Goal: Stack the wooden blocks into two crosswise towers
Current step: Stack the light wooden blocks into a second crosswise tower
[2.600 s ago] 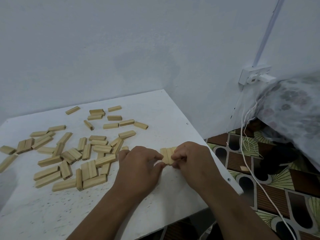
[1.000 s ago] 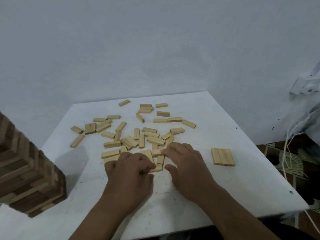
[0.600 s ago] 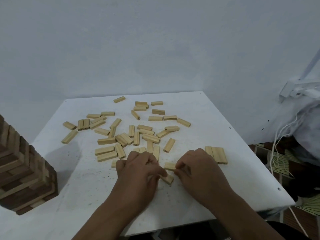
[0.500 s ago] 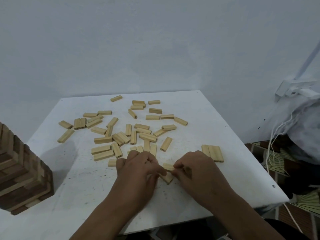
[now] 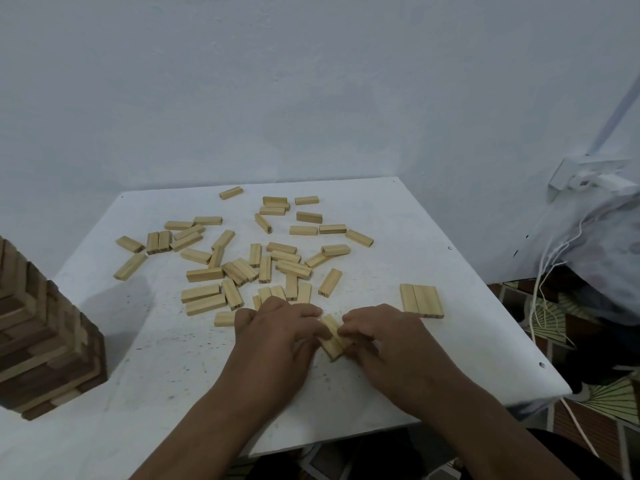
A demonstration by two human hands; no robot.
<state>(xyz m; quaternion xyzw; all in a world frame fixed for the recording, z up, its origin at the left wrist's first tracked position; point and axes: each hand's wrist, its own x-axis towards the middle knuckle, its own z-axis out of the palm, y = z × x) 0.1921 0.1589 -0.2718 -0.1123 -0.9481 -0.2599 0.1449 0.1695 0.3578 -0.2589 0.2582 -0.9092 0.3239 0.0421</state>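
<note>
Head view looks down on a white table (image 5: 433, 368) set against a pale wall, and several things are only partly shown: the tall crosswise tower (image 5: 41, 344) of darker and lighter wood at the left is cut off by the frame edge, so its top and far side cannot be seen, and the undersides of both hands hide how many blocks sit between them. The left hand (image 5: 277, 337) and the right hand (image 5: 384, 337) meet near the front middle of the table, knuckles up and fingers curled inward, pinching a small bundle of blocks (image 5: 333, 337) from either side; at least two pale pieces show side by side, tilted diagonally, with their near ends touching or just above the tabletop, which of the two I cannot tell. Both forearms come in from the bottom edge and converge toward the bundle, wrists low over the surface. Just beyond the right hand lies a flat row of three blocks (image 5: 420, 301), side by side and apart from the rest. Behind the hands a loose scatter of wooden blocks (image 5: 263, 258) spreads across the middle and back of the table, lying flat at all angles, some touching, some overlapped. At the right, white cords (image 5: 543, 278) hang beside a blurred cloth bundle.
</note>
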